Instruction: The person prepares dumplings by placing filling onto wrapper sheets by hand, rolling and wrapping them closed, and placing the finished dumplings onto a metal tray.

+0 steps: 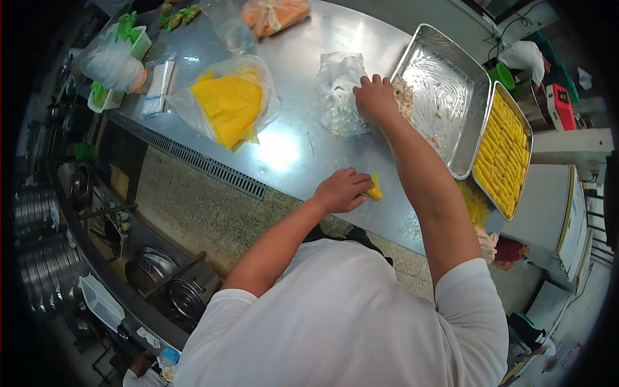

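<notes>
My left hand (342, 190) is at the near edge of the metal table, its fingers closed over a small yellow roll (374, 189) whose right end sticks out. My right hand (375, 98) reaches farther over the table, palm down with its fingers apart, between a clear plastic bag (342, 97) with whitish contents and a big metal tray (456, 97). Its fingertips are at the bag's right side; I cannot make out whether they touch what is inside. A pale, crumbly filling (404, 97) lies along the tray's left side, partly behind my right hand.
Yellow wrapper sheets (229, 106) lie on an open plastic bag to the left. A second tray (530, 138) at the right holds rows of yellow rolls (501, 151). Farther back sits a bag of orange food (274, 16). White baskets (140, 45) stand at the far left.
</notes>
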A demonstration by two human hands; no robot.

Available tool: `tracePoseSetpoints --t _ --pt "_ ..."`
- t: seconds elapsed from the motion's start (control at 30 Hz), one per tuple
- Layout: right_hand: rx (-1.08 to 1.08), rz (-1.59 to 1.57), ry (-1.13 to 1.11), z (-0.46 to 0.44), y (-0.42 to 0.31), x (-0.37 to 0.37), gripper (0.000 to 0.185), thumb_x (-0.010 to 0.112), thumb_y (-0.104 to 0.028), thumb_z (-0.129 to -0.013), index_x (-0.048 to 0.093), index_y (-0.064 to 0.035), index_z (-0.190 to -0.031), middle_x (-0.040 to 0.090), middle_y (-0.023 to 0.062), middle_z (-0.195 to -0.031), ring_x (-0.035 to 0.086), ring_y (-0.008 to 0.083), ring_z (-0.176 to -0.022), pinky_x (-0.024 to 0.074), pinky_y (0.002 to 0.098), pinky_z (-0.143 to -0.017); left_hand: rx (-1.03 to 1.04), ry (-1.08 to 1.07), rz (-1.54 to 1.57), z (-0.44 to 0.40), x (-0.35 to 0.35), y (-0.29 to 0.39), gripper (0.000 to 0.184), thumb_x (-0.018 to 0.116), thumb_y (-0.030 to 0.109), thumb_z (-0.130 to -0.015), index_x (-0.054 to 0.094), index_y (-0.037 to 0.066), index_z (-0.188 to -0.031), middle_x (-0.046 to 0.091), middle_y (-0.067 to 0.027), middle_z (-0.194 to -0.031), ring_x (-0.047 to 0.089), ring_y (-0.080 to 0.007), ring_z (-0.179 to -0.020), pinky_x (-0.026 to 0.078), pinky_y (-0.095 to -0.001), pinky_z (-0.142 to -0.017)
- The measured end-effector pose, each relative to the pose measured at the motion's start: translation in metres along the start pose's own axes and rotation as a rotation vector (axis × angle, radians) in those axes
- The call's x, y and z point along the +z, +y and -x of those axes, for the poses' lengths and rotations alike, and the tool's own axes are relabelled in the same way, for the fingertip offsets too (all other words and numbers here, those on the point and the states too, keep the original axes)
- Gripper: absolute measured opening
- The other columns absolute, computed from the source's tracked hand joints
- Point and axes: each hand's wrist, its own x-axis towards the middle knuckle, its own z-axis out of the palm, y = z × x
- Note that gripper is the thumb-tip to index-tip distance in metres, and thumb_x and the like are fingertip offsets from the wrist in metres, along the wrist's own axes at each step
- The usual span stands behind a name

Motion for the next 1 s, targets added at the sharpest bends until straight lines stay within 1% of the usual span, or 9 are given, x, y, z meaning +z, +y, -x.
tracePoseSetpoints --t 0.23,0.3,0.33,0.37,0.43,0.63,0.67,0.77,1.0 --pt "-0.015 -0.130 -0.130 0.008 0.007 -0.018 0.024 0.060 -0.010 -0.085 0.081 -0.0156 -0.096 0.066 0.0090 -0.115 0.059 0.0306 -0.114 0.0433 0.0453 -0.100 0.020 0.012 0.006 0.000 0.002 -0.003 0.041 0.075 0.022 -0.081 0.064 0.015 -0.120 0.064 -0.0028 -0.123 0.059 -0.0268 -0.098 0.049 -0.0403 -0.090" --pt "-0.018 -0.761 0.083 0.022 0.033 -0.011 0.028 0.062 -0.005 -0.079 0.081 -0.0177 -0.095 0.067 0.0104 -0.110 0.062 0.0296 -0.106 0.0479 0.0393 -0.093 0.020 0.013 0.005 0.000 0.002 -0.004 0.041 0.075 0.022 -0.081 0.064 0.015 -0.120 0.064 -0.0026 -0.123 0.060 -0.0267 -0.098 0.049 -0.0403 -0.090" --pt "-0.001 -0.882 0.126 0.035 0.039 -0.011 0.030 0.061 -0.001 -0.078 0.079 -0.0126 -0.099 0.066 0.0058 -0.101 0.063 0.0208 -0.096 0.0492 0.0307 -0.084 0.021 0.006 0.004 0.000 0.002 -0.003 0.041 0.075 0.022 -0.081 0.065 0.014 -0.119 0.064 -0.0024 -0.123 0.060 -0.0266 -0.098 0.049 -0.0403 -0.090" --pt "0.014 -0.877 0.129 0.049 0.045 -0.010 0.030 0.061 -0.001 -0.078 0.079 -0.0126 -0.099 0.066 0.0058 -0.101 0.063 0.0208 -0.096 0.0492 0.0307 -0.084 0.034 0.000 0.011 0.000 0.003 -0.002 0.041 0.075 0.022 -0.081 0.065 0.014 -0.119 0.064 -0.0024 -0.123 0.060 -0.0266 -0.098 0.049 -0.0403 -0.090" --pt "0.234 -1.530 -0.081 0.081 0.051 -0.019 0.029 0.061 -0.001 -0.081 0.076 -0.0078 -0.105 0.062 0.0000 -0.095 0.059 0.0127 -0.093 0.0475 0.0267 -0.082 0.020 0.005 -0.011 -0.002 0.002 -0.001 0.040 0.076 0.022 -0.080 0.065 0.014 -0.118 0.064 -0.0021 -0.123 0.060 -0.0262 -0.097 0.050 -0.0401 -0.089" --pt "0.208 -1.655 -0.029 0.161 0.033 -0.009 0.032 0.062 -0.002 -0.083 0.075 -0.0063 -0.112 0.060 0.0009 -0.095 0.057 0.0121 -0.089 0.0474 0.0266 -0.079 0.014 -0.013 -0.034 -0.003 0.000 0.002 0.038 0.075 0.022 -0.083 0.066 0.013 -0.119 0.065 -0.0029 -0.122 0.060 -0.0262 -0.098 0.050 -0.0409 -0.088" --pt "0.187 -1.213 0.044 0.160 0.024 -0.010 0.033 0.062 -0.002 -0.081 0.075 -0.0081 -0.111 0.064 0.0065 -0.101 0.061 0.0201 -0.096 0.0483 0.0319 -0.088 0.028 -0.025 -0.035 -0.005 0.000 0.003 0.038 0.075 0.022 -0.083 0.066 0.013 -0.119 0.065 -0.0029 -0.122 0.060 -0.0262 -0.098 0.050 -0.0409 -0.088" --pt "0.036 -0.661 0.233 0.115 0.010 -0.006 0.030 0.061 -0.006 -0.082 0.077 -0.0109 -0.107 0.065 0.0117 -0.112 0.060 0.0291 -0.110 0.0454 0.0414 -0.100 0.016 -0.029 -0.046 -0.004 0.000 0.002 0.039 0.075 0.023 -0.084 0.066 0.013 -0.120 0.065 -0.0033 -0.123 0.060 -0.0265 -0.098 0.050 -0.0417 -0.088" --pt "-0.052 -0.033 -0.033 0.021 -0.026 -0.007 0.027 0.057 -0.013 -0.088 0.078 -0.0092 -0.103 0.064 0.0085 -0.120 0.054 0.0318 -0.122 0.0312 0.0559 -0.115 -0.001 -0.013 -0.038 -0.003 0.002 0.000 0.038 0.074 0.022 -0.083 0.066 0.013 -0.119 0.065 -0.0037 -0.122 0.060 -0.0275 -0.099 0.051 -0.0422 -0.089"
